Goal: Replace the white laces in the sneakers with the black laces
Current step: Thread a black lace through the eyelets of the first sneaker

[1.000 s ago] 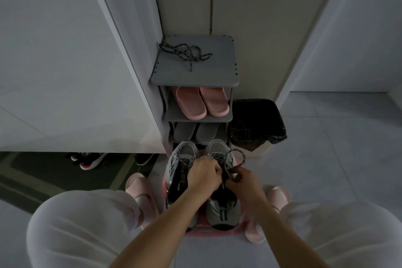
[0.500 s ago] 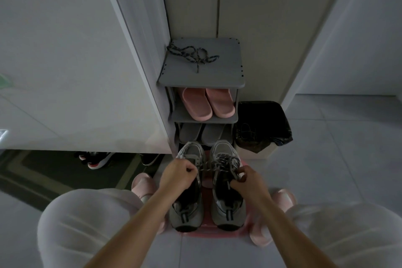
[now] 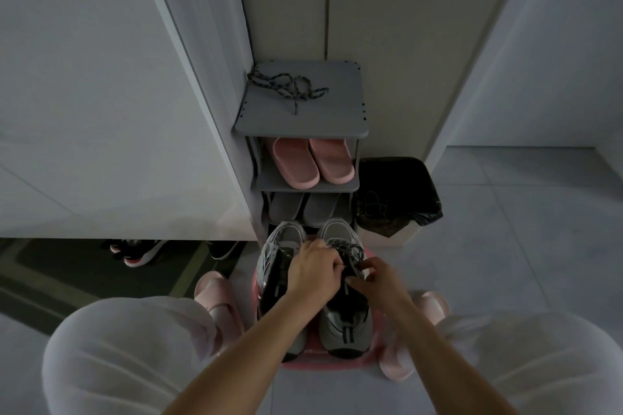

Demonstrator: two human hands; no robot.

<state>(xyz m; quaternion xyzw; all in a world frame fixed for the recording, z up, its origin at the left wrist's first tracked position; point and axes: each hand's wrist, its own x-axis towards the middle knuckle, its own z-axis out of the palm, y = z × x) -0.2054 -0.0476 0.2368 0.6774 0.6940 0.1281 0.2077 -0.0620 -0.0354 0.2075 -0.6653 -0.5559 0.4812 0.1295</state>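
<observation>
The left hand point(image 3: 315, 271) is gripping the dark lace point(image 3: 350, 249) on the right sneaker point(image 3: 345, 325) while the right hand point(image 3: 381, 283) is pinching it (fingers curled). Both sneakers are sitting on the near pink stool point(image 3: 337, 364). A spare lace point(image 3: 290, 87) is lying on the far shoe rack point(image 3: 323, 118).

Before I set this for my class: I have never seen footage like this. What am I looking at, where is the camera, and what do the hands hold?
No machine here: a person wears one camera on the head, looking down past their own knees. The left hand and right hand curl their fingers round the laces of the sneaker on the person's right; which end each holds is too dim to tell. The other sneaker stands beside it, both on a pink stand. Behind is a grey shoe rack, with a loose dark lace on top and pink slippers on a lower shelf.
</observation>
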